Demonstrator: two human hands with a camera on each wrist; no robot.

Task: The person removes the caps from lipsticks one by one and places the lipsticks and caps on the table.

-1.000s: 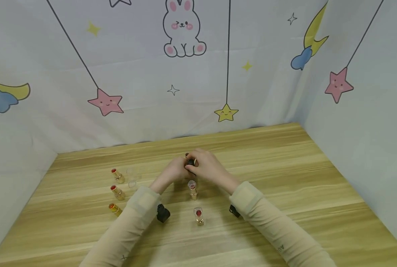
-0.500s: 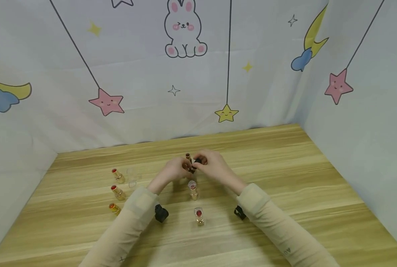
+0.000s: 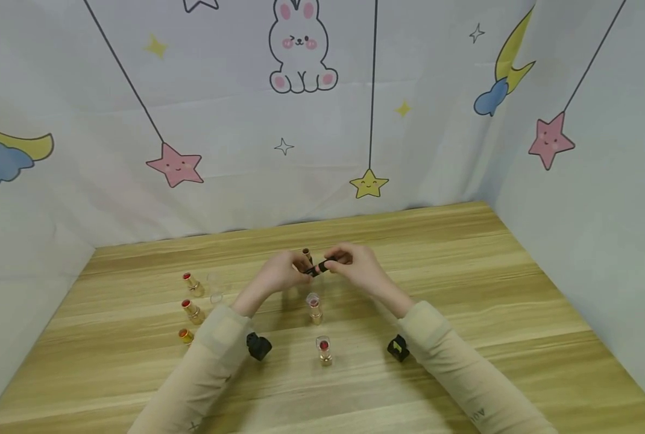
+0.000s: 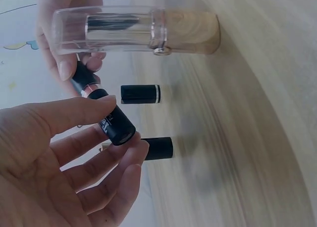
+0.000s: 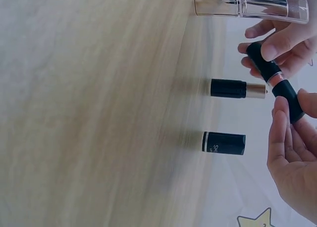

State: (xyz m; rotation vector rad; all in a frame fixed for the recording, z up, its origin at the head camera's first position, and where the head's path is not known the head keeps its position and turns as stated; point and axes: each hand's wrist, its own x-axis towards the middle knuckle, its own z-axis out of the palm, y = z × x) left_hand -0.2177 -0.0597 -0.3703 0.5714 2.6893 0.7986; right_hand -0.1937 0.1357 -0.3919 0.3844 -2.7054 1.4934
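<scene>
A black lipstick [image 5: 275, 77] with a shiny pinkish band at its middle is held slantwise above the table, between both hands. My left hand [image 4: 74, 162] pinches the lettered end between thumb and fingers. The other end is pinched by my right hand [image 3: 355, 262]. Behind them on the wood stand an open black lipstick base [image 5: 228, 88] with a gold inner tube and a separate black cap [image 5: 224, 142] with a pale rim. Nearer stands a gold lipstick [image 3: 315, 311] under a clear cap, and in front of it a second clear-capped lipstick [image 3: 324, 352].
At the left stand three uncapped red lipsticks in gold cases, the far one [image 3: 193, 286], the middle one [image 3: 193, 312] and the near one [image 3: 186, 336], partly behind the sleeve. Clear caps [image 3: 216, 288] are beside them. A printed white curtain [image 3: 235, 132] borders the wooden table [image 3: 490, 325].
My hands have drawn a little apart, the right one moving rightward. The black lipstick, mostly covered by fingers before, now shows between them with its pinkish band.
</scene>
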